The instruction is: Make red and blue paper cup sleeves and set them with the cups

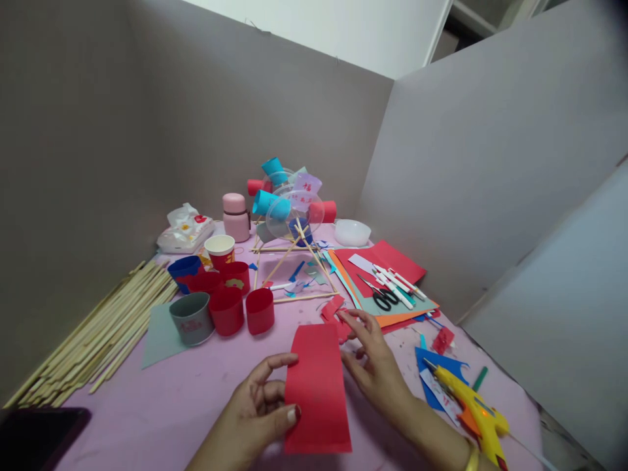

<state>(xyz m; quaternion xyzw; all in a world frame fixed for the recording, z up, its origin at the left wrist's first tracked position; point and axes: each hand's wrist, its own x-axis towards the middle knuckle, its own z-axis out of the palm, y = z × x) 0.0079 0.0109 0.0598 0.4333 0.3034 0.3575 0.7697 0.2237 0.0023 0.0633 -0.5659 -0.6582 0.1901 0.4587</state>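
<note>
A red paper strip (318, 392) stands out in front of me, slightly curved at its far end. My left hand (262, 409) pinches its left edge between thumb and fingers. At the strip's right side, my right hand (375, 363) has thumb and fingers apart and grips nothing that I can see. Its fingertips are close to red paper scraps (334, 309) behind the strip; whether they touch is unclear. Left of the strip stand several rolled paper cups, among them a red one (260, 310) and a grey one (191, 318) with red writing.
Bamboo sticks (98, 333) lie at left, near a dark phone (44, 435). A stick-framed wheel model (294, 206) stands at the back beside a pink flask (236, 219). Scissors (385, 299) and markers (396, 288) rest on coloured sheets. A yellow glue gun (473, 409) lies right.
</note>
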